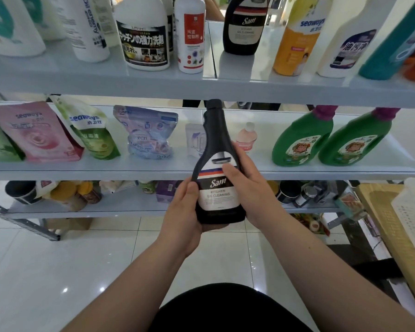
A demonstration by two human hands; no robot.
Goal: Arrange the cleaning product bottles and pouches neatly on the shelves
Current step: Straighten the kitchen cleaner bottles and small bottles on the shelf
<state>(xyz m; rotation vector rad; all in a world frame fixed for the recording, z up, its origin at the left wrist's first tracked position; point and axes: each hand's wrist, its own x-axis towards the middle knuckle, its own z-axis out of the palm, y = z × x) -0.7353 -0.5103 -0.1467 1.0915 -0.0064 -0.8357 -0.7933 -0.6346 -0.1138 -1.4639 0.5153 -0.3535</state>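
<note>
Black Sam kitchen oil-cleaning bottle (216, 197), centre frame, upright, in front of middle shelf (106, 174). Left grip (185, 212) cups its base; right grip (247, 185) wraps its side. Suggested: raise to top shelf (237, 68), stand beside matching Sam bottle (246, 25), label forward.

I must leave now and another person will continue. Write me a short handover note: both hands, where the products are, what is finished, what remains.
Left hand holds the black Sam bottle under its base; right hand grips its side, thumb on the label.
Bottle is upright in the air before the middle shelf, not yet shelved.
Done: top shelf carries a matching Sam bottle among other bottles; middle shelf has pouches at left, two green bottles at right, all standing.
Left: shelve the held bottle, probably beside its twin; bottom shelf looks jumbled.
</note>
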